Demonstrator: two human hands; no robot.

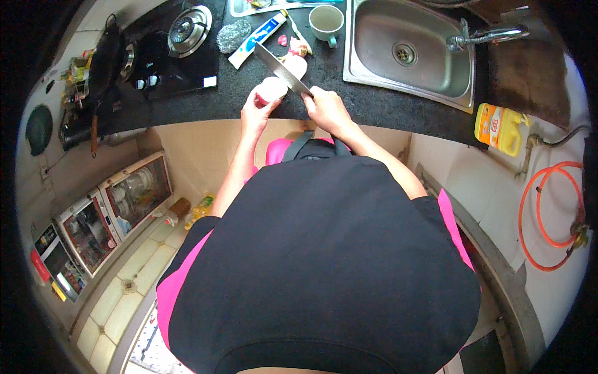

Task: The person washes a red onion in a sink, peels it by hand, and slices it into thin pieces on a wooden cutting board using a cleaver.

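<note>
My left hand (256,108) holds a pale, rounded vegetable piece (273,89) with a pinkish underside, possibly a peeled onion half, just above the black countertop. In my right hand (328,108) is the handle of a kitchen knife (283,70). Its broad steel blade points away to the upper left, between the held piece and a second white piece (296,65) on the counter. Beyond that second piece lie reddish and cream peelings (299,46) and a small pink scrap (282,40). Whether the blade touches either piece is unclear.
A toothpaste tube (257,41), steel-wool scourer (233,36) and mug (326,24) stand or lie close by. At right is a steel sink (369,77) with a faucet (490,36); at left, a gas stove (159,65) and wok (103,61). A yellow jug (500,128) is far right.
</note>
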